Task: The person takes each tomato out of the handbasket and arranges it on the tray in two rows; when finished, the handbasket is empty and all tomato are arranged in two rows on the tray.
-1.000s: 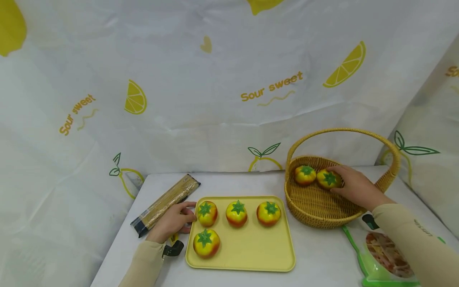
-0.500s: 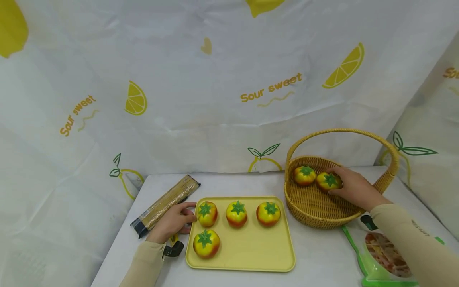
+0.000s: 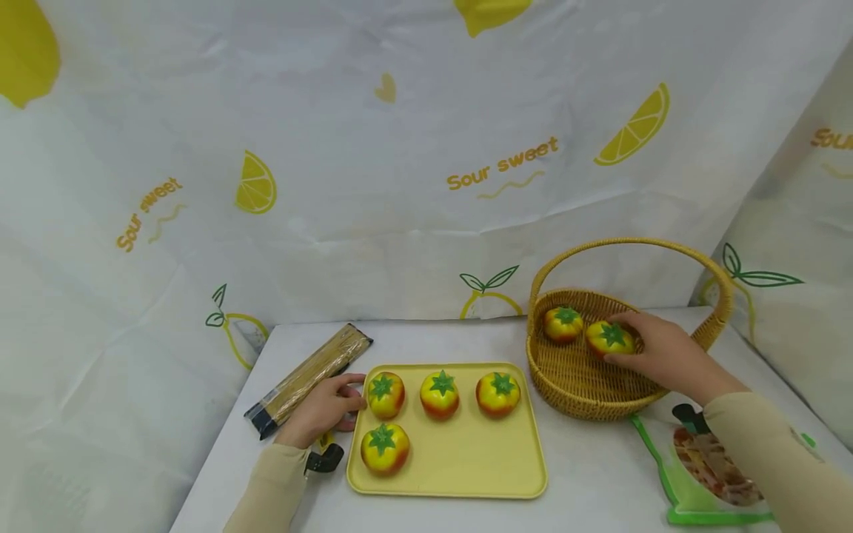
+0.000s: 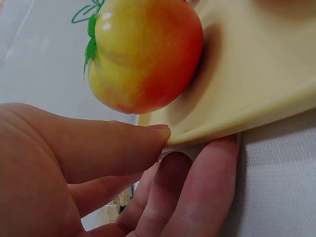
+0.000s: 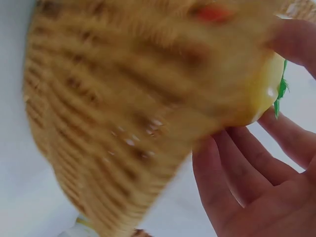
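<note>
My left hand (image 3: pixel 323 409) pinches the left rim of a yellow tray (image 3: pixel 473 463), thumb on top and fingers underneath, as the left wrist view shows. On this tray sit several shiny yellow-red tomatoes with green star-shaped tops; the nearest tomato (image 4: pixel 148 54) is just beyond my left thumb. At the right, my right hand (image 3: pixel 666 355) reaches into a wicker basket (image 3: pixel 573 381) and grips a tomato (image 3: pixel 609 338) between thumb and fingers. A second tomato (image 3: pixel 563 324) lies to its left in the basket. In the right wrist view the basket wall (image 5: pixel 113 123) hides part of the held tomato.
The basket's tall handle (image 3: pixel 626 241) arches over the right hand. A packet of dry noodles (image 3: pixel 313 377) lies behind the left hand. Under the right forearm is a green-and-clear food bag (image 3: pixel 693 481). A printed white curtain (image 3: pixel 373 185) stands behind the table.
My right thumb and fingers have shifted slightly around the tomato in the basket, which has tilted a little. The left hand keeps its place on the tray. The head view has shifted slightly.
</note>
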Demonstrator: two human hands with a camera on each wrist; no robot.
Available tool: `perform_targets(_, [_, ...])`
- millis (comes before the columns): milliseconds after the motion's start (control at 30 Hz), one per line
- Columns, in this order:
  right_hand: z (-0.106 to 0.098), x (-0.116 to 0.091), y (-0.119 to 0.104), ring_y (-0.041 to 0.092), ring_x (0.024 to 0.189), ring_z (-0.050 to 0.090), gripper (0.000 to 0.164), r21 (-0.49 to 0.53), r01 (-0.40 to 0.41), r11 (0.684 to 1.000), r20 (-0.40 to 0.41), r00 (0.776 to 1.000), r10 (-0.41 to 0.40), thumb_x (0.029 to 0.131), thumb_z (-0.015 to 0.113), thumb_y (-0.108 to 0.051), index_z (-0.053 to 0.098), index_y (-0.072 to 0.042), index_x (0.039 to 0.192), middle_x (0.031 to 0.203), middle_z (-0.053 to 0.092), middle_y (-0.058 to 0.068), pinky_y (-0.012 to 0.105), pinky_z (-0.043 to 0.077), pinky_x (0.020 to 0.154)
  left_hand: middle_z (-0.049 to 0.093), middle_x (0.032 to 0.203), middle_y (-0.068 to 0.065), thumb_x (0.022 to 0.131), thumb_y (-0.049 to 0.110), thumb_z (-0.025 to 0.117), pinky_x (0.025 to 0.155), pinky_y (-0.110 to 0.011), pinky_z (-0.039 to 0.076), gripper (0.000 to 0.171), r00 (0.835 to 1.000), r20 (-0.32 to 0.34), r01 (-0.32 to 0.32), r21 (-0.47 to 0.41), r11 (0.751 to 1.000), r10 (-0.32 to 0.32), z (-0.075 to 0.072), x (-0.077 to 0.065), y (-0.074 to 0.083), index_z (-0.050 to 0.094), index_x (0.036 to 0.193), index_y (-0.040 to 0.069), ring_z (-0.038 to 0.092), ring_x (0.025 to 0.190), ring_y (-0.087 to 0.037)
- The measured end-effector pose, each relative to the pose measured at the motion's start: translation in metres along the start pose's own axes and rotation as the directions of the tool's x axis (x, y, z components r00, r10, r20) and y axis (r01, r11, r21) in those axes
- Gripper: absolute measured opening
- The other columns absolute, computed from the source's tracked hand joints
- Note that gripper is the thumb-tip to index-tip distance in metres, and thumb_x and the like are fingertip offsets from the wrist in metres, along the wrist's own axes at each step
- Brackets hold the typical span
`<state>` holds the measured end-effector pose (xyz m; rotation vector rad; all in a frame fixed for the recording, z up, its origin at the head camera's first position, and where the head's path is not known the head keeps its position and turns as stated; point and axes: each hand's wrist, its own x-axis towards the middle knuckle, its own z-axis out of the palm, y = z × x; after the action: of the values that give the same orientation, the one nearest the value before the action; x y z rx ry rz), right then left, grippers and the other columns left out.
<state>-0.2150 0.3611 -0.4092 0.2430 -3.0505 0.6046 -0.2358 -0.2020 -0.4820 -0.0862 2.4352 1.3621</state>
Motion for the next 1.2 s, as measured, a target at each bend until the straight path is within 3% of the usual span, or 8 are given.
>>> perform_targets(300, [-0.003, -0.024, -0.038, 0.051, 0.121, 0.065, 0.083, 0.030, 0.011, 1.000, -0.038, 0.999, -0.009, 0.094, 0.080, -0.057, 0.058, -0.001, 0.150, 0.143, 0.063, 0.032, 0.068, 0.057, 0.095, 0.066, 0.112, -0.011, 0.098, 0.015, 0.078, 0.073, -0.034, 0.067, 0.052, 1.000, 0.018, -0.017, -0.010, 1.000, 0.017, 0.002, 0.004, 0.000, 0.064, 0.149, 0.013, 0.068, 0.085, -0.020])
perform_targets(533, [0.010, -0.042, -0.080, 0.043, 0.119, 0.068, 0.078, 0.095, 0.047, 0.994, -0.073, 0.997, -0.040, 0.091, 0.082, -0.060, 0.061, -0.008, 0.146, 0.142, 0.066, 0.022, 0.063, 0.060, 0.095, 0.066, 0.112, -0.011, 0.098, 0.015, 0.078, 0.073, -0.034, 0.067, 0.052, 0.999, 0.028, -0.025, -0.017, 1.000, 0.026, 0.003, 0.007, 0.001, 0.065, 0.148, 0.014, 0.069, 0.086, -0.020])
perform_targets(733, [0.026, -0.046, -0.114, 0.031, 0.116, 0.071, 0.068, 0.167, 0.095, 0.981, -0.098, 0.992, -0.079, 0.091, 0.085, -0.053, 0.064, -0.015, 0.144, 0.139, 0.070, 0.012, 0.054, 0.063, 0.095, 0.066, 0.112, -0.011, 0.098, 0.016, 0.078, 0.073, -0.033, 0.067, 0.051, 1.000, 0.020, -0.019, -0.006, 1.000, 0.019, 0.003, 0.007, 0.000, 0.065, 0.147, 0.014, 0.069, 0.085, -0.020])
perform_targets(900, [0.045, -0.044, -0.140, 0.021, 0.115, 0.069, 0.064, 0.208, 0.121, 0.971, -0.055, 0.992, -0.112, 0.091, 0.088, -0.045, 0.065, -0.017, 0.144, 0.138, 0.070, 0.005, 0.047, 0.063, 0.095, 0.066, 0.111, -0.011, 0.098, 0.016, 0.078, 0.072, -0.032, 0.067, 0.050, 1.000, 0.022, -0.021, -0.010, 1.000, 0.021, 0.001, 0.006, 0.000, 0.066, 0.147, 0.014, 0.069, 0.084, -0.020])
perform_targets(1200, [0.085, -0.041, -0.183, 0.008, 0.112, 0.066, 0.059, 0.260, 0.220, 0.940, 0.023, 0.972, -0.234, 0.091, 0.087, -0.049, 0.067, -0.023, 0.139, 0.132, 0.069, -0.009, 0.038, 0.062, 0.098, 0.065, 0.112, -0.012, 0.099, 0.016, 0.077, 0.072, -0.034, 0.067, 0.049, 0.999, 0.031, -0.034, -0.027, 0.999, 0.034, -0.003, 0.003, -0.004, 0.065, 0.147, 0.013, 0.069, 0.084, -0.020])
